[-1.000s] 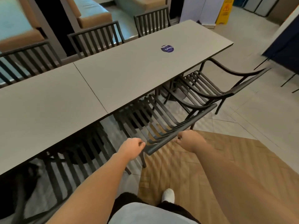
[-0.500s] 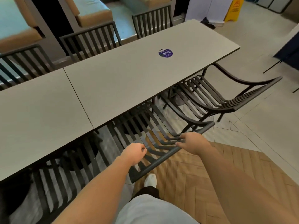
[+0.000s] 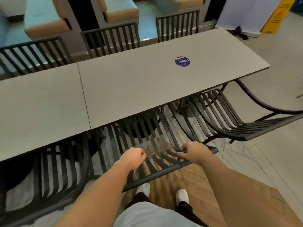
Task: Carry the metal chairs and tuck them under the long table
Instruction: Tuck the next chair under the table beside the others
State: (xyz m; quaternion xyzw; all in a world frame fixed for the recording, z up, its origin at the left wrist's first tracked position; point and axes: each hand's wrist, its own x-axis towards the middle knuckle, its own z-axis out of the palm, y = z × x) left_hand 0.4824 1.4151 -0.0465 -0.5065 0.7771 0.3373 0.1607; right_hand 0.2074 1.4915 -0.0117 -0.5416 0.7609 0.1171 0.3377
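The long grey table (image 3: pixel 147 89) runs across the view. A black slatted metal chair (image 3: pixel 164 172) stands right in front of me, its seat under the table edge and its top rail slanting toward me. My right hand (image 3: pixel 194 154) is closed around the right end of that rail. My left hand (image 3: pixel 133 158) is a closed fist over the backrest slats, short of the table and apart from the rail; I see nothing in it. A second chair (image 3: pixel 246 128) on the right stands angled, only partly under the table. A third chair (image 3: pixel 57 169) sits tucked on the left.
Three more black chairs (image 3: pixel 111 40) line the table's far side, with cushioned booths behind them. A round purple sticker (image 3: pixel 182 61) lies on the tabletop. A yellow floor sign (image 3: pixel 278 15) stands far right. My white shoes (image 3: pixel 182 196) are on wood flooring.
I have stepped closer and the chair has slid further under the table. My left hand has come off the end of the rail and now sits over the slats.
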